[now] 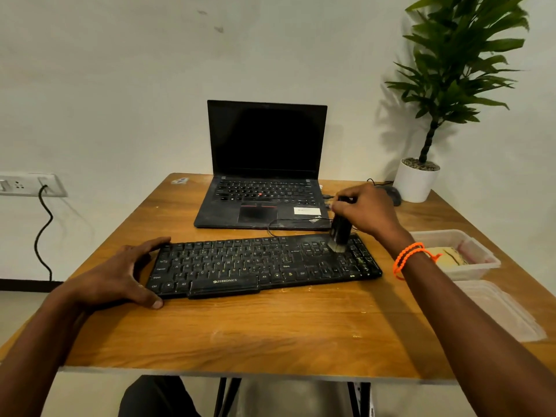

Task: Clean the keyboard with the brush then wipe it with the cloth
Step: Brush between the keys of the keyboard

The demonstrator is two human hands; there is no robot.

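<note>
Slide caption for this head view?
Right hand brushes the keyboard's right end with the brush; left hand steadies its left edge.

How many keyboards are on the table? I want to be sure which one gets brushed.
2. The separate black keyboard lies nearest the person, with the brush on its right end. The other is built into the open laptop behind it. None seems hidden.
</note>
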